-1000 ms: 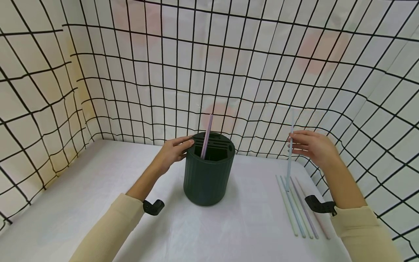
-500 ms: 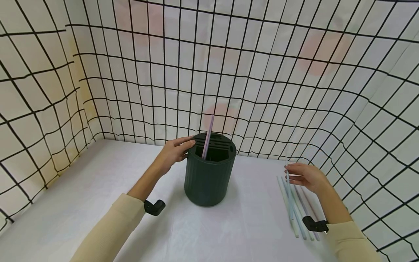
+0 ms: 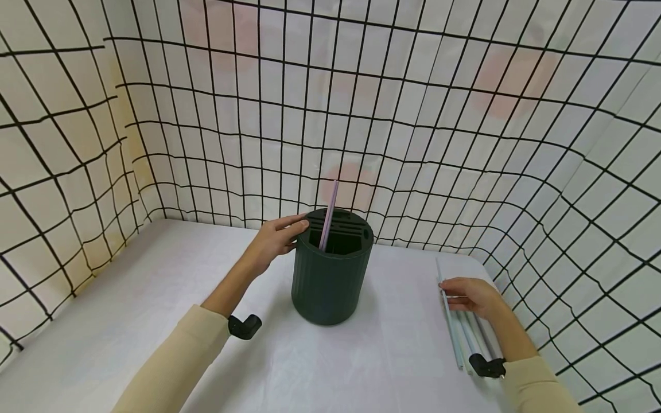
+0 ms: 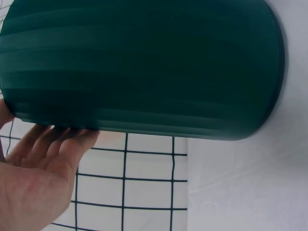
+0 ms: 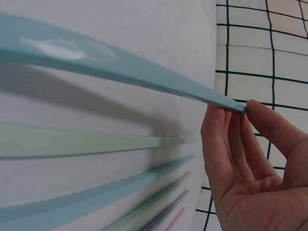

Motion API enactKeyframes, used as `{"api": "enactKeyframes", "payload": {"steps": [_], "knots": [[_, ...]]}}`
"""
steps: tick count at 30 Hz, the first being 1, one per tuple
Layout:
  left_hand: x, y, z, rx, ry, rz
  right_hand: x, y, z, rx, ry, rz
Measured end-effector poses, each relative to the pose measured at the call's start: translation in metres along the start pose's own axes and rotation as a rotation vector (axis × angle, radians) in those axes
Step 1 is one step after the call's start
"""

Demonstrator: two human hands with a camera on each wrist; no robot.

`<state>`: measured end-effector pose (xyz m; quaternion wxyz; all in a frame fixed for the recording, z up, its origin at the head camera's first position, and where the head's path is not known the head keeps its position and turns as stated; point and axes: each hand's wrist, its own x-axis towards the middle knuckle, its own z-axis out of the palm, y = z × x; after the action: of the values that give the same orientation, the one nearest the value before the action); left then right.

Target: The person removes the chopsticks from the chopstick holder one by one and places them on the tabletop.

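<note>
A dark green knife and utensil holder (image 3: 330, 287) stands upright on the white-covered table, with slots and a larger opening in its top. Pinkish-purple chopsticks (image 3: 329, 215) lean out of that opening. My left hand (image 3: 271, 241) rests its fingertips on the holder's upper left side; in the left wrist view the palm (image 4: 33, 192) stays off the wall. At the right, my right hand (image 3: 472, 295) pinches a light blue chopstick (image 5: 120, 67) near its far end, between thumb and fingertips. Beside it lie a pale green chopstick (image 5: 96, 144) and a blue chopstick (image 5: 96, 196).
Further pale green, purple (image 5: 168, 211) and pink (image 5: 176, 219) chopsticks lie in the same row, partly hidden by my right hand in the head view. Black wire mesh (image 3: 361, 137) before white sheeting borders the table at the back and both sides.
My right hand has come down and slightly left with the light blue chopstick, from above the row to its left edge, close over the table. Left hand and holder have stayed in place.
</note>
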<state>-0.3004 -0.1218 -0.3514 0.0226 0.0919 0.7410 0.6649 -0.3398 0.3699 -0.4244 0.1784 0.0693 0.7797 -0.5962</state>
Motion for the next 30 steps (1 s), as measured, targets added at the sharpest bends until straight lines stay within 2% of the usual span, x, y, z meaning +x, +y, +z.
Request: {"api": "enactKeyframes", "payload": {"steps": [9,15,22,30], "knots": [[0.002,-0.001,0.000,-0.004,0.002,-0.001,0.007,0.017,0.002,-0.022,0.042,0.016],[0.002,-0.002,-0.001,-0.005,0.003,0.001,0.008,0.020,-0.001,-0.047,0.034,-0.002],[0.002,-0.002,-0.001,-0.005,0.004,-0.001,0.009,0.025,0.002,-0.041,0.093,0.015],[0.002,-0.001,-0.001,-0.007,0.007,-0.003,0.009,0.026,0.004,-0.060,0.124,0.023]]}}
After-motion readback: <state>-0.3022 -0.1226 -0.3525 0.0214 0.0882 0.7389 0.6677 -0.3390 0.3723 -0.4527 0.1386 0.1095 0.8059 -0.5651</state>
